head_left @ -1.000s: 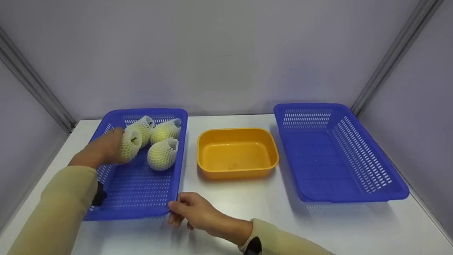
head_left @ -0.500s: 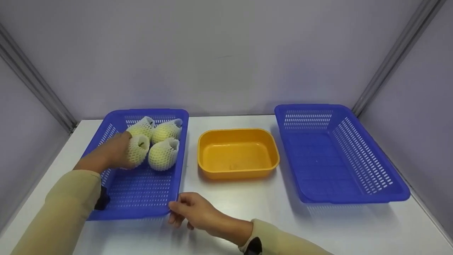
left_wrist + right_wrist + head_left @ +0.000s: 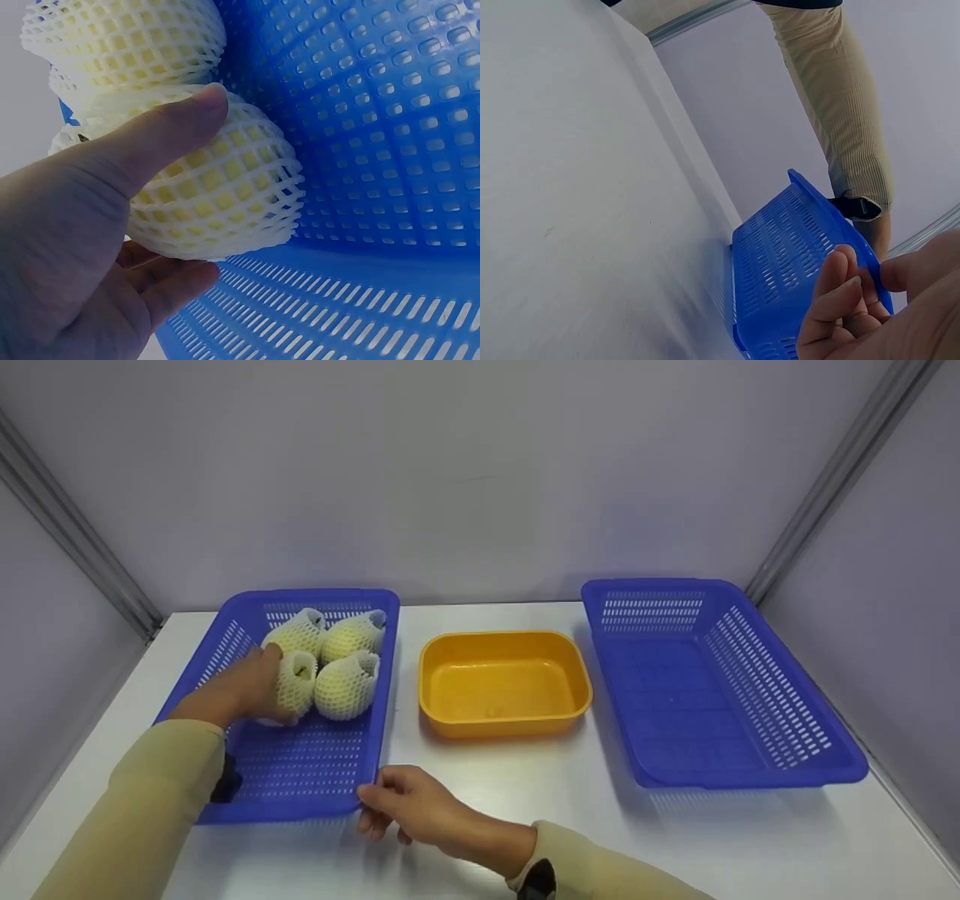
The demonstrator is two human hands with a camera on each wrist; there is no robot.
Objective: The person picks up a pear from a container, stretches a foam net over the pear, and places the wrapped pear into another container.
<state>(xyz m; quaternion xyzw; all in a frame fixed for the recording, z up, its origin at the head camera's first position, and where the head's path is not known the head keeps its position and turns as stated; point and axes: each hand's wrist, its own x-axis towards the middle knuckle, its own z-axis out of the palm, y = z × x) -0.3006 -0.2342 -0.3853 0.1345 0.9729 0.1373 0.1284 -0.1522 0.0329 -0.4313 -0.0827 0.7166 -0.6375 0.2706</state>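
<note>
In the left blue basket [image 3: 300, 812], my left hand [image 3: 255, 684] grips a round pale-yellow fruit [image 3: 217, 187] with a stem, wrapped in a white foam net. My thumb lies over its top and my fingers curl below it. Three more netted fruits sit close by: one behind it [image 3: 298, 634], one at the back right [image 3: 352, 637] and one to its right [image 3: 345, 688]. At the basket's near right corner, my right hand [image 3: 412, 806] pinches the rim between thumb and fingers. The right wrist view shows that rim [image 3: 870, 262] between them.
An orange tub [image 3: 504, 727] stands in the middle of the white table [image 3: 480, 780]. To its right is a second blue basket [image 3: 750, 780] with nothing in it. Pale walls [image 3: 480, 495] close off the back and both sides.
My left hand has moved right and slightly nearer with the fruit, bringing it beside the fruit on its right. My right hand has stayed on the basket corner.
</note>
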